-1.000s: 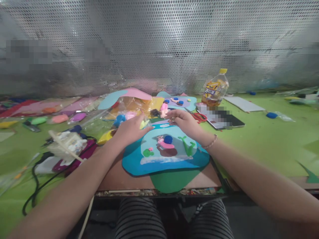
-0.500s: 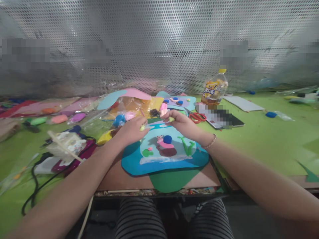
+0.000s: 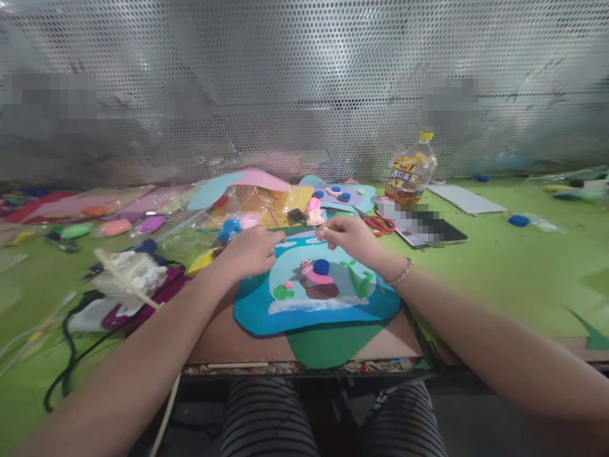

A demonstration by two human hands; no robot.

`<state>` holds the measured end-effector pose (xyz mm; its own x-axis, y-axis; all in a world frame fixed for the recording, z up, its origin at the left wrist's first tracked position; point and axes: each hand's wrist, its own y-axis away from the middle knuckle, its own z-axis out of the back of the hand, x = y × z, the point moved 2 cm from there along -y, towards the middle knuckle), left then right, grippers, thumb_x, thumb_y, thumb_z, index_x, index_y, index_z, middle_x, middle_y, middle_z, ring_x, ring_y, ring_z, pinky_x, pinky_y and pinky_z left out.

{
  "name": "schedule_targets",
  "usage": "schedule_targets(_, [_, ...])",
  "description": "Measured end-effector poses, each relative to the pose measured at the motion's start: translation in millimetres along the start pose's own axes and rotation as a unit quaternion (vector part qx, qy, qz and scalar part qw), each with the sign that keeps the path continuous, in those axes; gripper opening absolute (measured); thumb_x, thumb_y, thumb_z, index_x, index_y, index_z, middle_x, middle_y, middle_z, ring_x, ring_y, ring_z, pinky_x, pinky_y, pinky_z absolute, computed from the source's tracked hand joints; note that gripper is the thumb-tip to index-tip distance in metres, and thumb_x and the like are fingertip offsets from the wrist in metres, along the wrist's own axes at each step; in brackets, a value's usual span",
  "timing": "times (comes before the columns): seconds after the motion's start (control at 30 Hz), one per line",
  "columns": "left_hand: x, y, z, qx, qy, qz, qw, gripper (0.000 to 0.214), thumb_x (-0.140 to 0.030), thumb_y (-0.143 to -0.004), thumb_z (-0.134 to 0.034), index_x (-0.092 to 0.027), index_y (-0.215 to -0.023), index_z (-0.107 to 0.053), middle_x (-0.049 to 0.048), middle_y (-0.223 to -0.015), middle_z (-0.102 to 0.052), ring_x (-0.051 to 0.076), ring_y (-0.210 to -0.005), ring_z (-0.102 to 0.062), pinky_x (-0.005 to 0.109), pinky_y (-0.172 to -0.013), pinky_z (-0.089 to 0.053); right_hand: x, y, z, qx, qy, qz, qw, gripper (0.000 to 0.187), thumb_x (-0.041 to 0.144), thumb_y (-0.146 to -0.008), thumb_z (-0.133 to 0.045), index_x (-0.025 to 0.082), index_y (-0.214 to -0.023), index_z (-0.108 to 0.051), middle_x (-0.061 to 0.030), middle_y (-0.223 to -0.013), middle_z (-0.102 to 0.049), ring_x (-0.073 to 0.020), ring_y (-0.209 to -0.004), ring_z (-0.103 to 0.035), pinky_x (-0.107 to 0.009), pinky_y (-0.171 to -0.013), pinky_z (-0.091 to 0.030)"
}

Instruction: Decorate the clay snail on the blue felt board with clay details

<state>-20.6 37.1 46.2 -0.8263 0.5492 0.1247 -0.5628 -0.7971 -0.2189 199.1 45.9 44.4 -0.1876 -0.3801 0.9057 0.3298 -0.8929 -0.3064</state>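
Observation:
A blue felt picture [image 3: 266, 314] lies on a brown board [image 3: 223, 339] in front of me, with a pink and blue snail figure [image 3: 316, 273], green plant shapes and a small lily pad on it. My left hand [image 3: 252, 251] is curled closed over the picture's upper left edge. My right hand [image 3: 349, 238] is pinched closed just above the picture's top, fingertips facing the left hand. What either hand holds is hidden; half a second ago each pinched a small yellow-green piece.
Red scissors [image 3: 380, 223], a phone [image 3: 428, 230] and a plastic bottle [image 3: 412, 171] lie right of the hands. Bags of coloured clay [image 3: 247, 212] and felt sheets crowd the back left. A plush toy with a stick [image 3: 128, 276] and black cable sit at left. A perforated metal wall stands behind.
The hands pulled apart, each showing a small yellow-green piece, then closed; now the pieces are hidden and both hands sit slightly lower over the picture's top.

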Motion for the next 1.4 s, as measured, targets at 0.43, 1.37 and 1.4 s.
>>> schedule_targets(0.43, [-34, 0, 8.3, -0.072, 0.404, 0.011, 0.912, 0.041, -0.045, -0.085, -0.05, -0.017, -0.115, -0.053, 0.0084, -0.11, -0.06, 0.021, -0.097, -0.058, 0.036, -0.085, -0.045, 10, 8, -26, 0.017, -0.069, 0.072, 0.995, 0.012, 0.021, -0.083, -0.055, 0.018, -0.091, -0.064, -0.0027, -0.088, -0.068, -0.0128, -0.083, -0.063, -0.031, -0.078, -0.052])
schedule_targets(1.37, [-25, -4, -2.1, 0.003, 0.728, 0.138, 0.671, 0.034, -0.045, -0.066, -0.074, -0.013, -0.067, -0.064, 0.0025, -0.06, -0.065, 0.007, -0.048, -0.054, 0.019, -0.05, -0.045, 10, -7, 36, -0.161, 0.048, 0.225, 0.96, 0.015, 0.028, -0.089, -0.044, 0.022, -0.079, -0.053, 0.0027, -0.063, -0.052, -0.0099, -0.055, -0.052, -0.023, -0.053, -0.046])
schedule_targets(1.4, [-23, -5, -3.0, -0.013, 0.731, 0.146, 0.667, 0.03, -0.042, -0.068, -0.073, -0.013, -0.069, -0.064, 0.0025, -0.061, -0.065, 0.007, -0.05, -0.055, 0.019, -0.052, -0.045, 5, -13, 52, -0.218, -0.007, 0.197, 0.956, 0.017, 0.028, -0.09, -0.042, 0.022, -0.078, -0.051, 0.0032, -0.064, -0.051, -0.0079, -0.055, -0.051, -0.02, -0.053, -0.047])
